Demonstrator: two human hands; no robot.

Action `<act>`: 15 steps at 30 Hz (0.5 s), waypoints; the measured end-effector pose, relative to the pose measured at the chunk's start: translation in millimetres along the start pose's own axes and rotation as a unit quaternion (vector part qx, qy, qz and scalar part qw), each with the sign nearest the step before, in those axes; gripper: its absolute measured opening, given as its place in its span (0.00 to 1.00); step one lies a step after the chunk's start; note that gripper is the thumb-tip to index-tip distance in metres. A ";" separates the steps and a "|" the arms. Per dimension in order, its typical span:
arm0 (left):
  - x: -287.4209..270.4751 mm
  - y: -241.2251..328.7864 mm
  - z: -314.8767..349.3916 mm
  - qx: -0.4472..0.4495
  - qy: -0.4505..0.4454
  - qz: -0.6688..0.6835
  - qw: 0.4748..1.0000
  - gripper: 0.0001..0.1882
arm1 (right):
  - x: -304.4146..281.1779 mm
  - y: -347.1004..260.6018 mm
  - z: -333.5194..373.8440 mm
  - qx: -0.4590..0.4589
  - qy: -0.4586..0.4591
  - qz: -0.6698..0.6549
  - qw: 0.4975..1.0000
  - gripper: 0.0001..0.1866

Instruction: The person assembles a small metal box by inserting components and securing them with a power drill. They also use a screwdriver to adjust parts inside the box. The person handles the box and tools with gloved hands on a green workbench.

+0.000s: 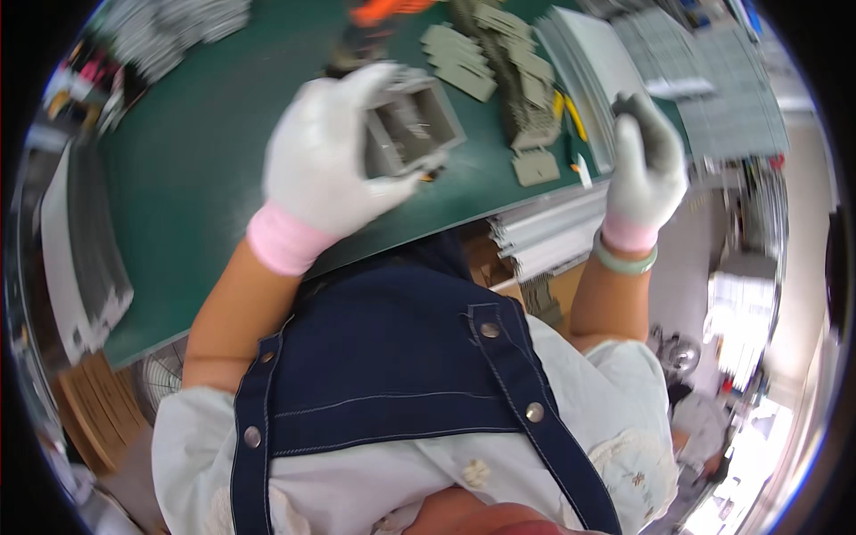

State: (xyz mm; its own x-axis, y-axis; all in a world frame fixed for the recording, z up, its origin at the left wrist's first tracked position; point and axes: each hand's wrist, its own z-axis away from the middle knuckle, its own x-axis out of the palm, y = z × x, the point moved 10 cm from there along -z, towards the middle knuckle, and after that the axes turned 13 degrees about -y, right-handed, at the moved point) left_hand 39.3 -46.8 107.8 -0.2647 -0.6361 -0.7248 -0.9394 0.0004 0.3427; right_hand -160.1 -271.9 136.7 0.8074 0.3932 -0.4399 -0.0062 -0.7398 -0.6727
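My left hand [319,152], in a white glove with a pink cuff, is closed around a short grey hollow rectangular profile [443,114]. Its open end is tipped toward me, showing an inner divider. My right hand [649,169], gloved the same way, is raised at the right above the table's near edge. Its fingers are curled together near the thumb, with a dark patch at the tips; whether that is a small part or the glove's coating is unclear. Just beyond the left hand is a blurred orange and black tool [364,36].
Olive-grey flat plates [459,62] lie stacked on the green table [196,160]. Pliers with yellow handles [571,116] rest beside long white and grey profiles [593,80]. More grey profiles [736,94] are piled at the far right, and others [76,250] at the left edge.
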 end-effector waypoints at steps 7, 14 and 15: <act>-13.3 10.0 8.2 -0.001 -0.016 -0.019 1.000 0.44 | -125.2 51.9 38.4 0.108 0.198 -0.016 0.974 0.11; 21.6 31.0 -4.0 0.015 -0.036 -0.029 0.999 0.46 | 44.9 -32.9 24.4 -0.014 -0.215 -0.020 0.976 0.10; 27.2 35.4 -7.2 0.027 -0.037 -0.024 0.999 0.46 | 80.3 -60.0 24.6 -0.128 -0.307 0.035 0.942 0.10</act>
State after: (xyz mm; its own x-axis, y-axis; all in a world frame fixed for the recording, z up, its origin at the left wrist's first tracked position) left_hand 0.4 -69.6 104.5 -0.2322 -0.5776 -0.7826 -0.9615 0.0145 0.2745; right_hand -109.3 -182.5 127.1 0.3154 0.5227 -0.7920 0.1591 -0.8519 -0.4989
